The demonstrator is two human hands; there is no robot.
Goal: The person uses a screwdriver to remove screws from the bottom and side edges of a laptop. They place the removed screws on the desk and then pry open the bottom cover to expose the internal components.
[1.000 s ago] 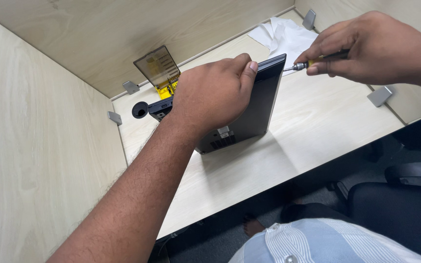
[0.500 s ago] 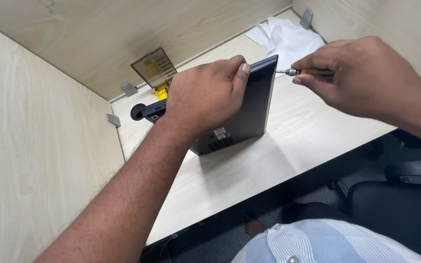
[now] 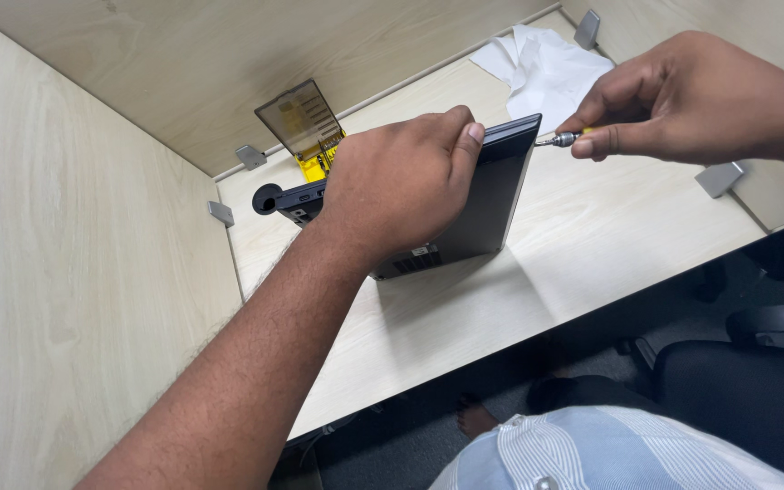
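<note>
1. Left hand (image 3: pixel 401 186): centre of the frame; fingers curled and pressed together over the top edge of a laptop (image 3: pixel 487 204), thumb at its upper right corner; palm flat on the casing
2. Laptop: dark, closed, stood tilted on its long edge on the desk (image 3: pixel 610 236), centre of frame; vent slots face the viewer
3. Right hand (image 3: pixel 682 100): upper right; thumb and forefinger pinching a small screwdriver (image 3: pixel 563 139); metal tip at the laptop's upper right corner, contact too fine to tell
4. Bit case (image 3: pixel 306 127): yellow, clear smoky lid raised; upper centre, just behind the laptop
5. White paper (image 3: pixel 546 68): crumpled, top right, by the partition wall (image 3: pixel 93 272); grey brackets along the desk edges
</note>
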